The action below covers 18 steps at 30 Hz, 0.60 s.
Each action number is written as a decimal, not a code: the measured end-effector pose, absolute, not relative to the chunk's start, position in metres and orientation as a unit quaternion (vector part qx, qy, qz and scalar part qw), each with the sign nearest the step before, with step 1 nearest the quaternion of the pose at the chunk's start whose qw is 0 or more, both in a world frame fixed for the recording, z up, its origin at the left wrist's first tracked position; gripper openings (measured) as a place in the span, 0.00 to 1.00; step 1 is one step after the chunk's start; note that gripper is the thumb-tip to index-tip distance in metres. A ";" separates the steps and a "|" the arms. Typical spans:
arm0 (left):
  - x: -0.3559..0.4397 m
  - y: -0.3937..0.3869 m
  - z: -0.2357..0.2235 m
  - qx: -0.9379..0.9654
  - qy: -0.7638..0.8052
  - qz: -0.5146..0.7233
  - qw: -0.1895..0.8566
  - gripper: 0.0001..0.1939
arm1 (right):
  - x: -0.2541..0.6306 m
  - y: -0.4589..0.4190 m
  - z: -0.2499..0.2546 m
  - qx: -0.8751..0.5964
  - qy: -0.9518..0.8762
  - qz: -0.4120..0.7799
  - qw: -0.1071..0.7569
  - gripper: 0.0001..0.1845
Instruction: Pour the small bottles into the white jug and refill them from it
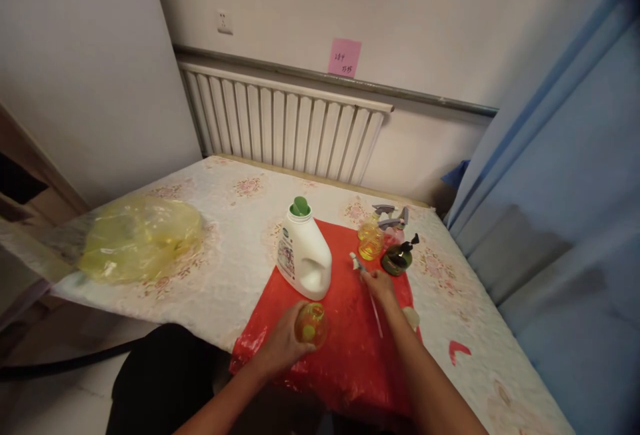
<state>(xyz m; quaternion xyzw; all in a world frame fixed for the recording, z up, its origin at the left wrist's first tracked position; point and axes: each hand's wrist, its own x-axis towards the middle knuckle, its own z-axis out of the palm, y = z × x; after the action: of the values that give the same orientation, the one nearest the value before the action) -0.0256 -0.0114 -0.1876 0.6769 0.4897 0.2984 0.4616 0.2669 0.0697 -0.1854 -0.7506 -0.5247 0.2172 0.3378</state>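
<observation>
My left hand [287, 340] is wrapped round a small see-through yellowish bottle [316, 326], its top facing up with no spray head on it. In the fingers of my right hand [381, 286] is a spray head [358, 264], whose thin dip tube [376, 316] hangs down over a red plastic sheet [345, 342]. Just beyond my left hand stands a white detergent jug [311, 258] with a green spout [301, 206] in its mouth. Yellow spray bottles [370, 243] with grey triggers and a dark green pump bottle [397, 259] stand past my right hand.
A flowered cloth [240, 215] covers the table. On the left lies a clear yellow plastic bag [143, 238]. A pale round object [411, 318] is partly behind my right forearm, and a red scrap [459, 351] lies further right. A radiator [285, 122] and a blue curtain [565, 175] border the table.
</observation>
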 end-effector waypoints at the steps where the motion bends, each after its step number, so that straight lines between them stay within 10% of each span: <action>1: -0.024 -0.010 -0.189 0.679 0.487 0.297 0.463 0.41 | 0.270 0.065 -0.178 -0.738 -0.512 0.242 0.366 0.13; 18: -0.030 -0.015 -0.193 0.703 0.431 0.303 0.478 0.37 | 0.183 0.006 -0.075 -0.489 -0.436 0.354 0.667 0.20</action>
<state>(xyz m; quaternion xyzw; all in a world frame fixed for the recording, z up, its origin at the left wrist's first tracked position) -0.0300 -0.0147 -0.1926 0.7032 0.4306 0.3028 0.4779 0.1832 0.0058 -0.0755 -0.4890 -0.4365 0.3542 0.6670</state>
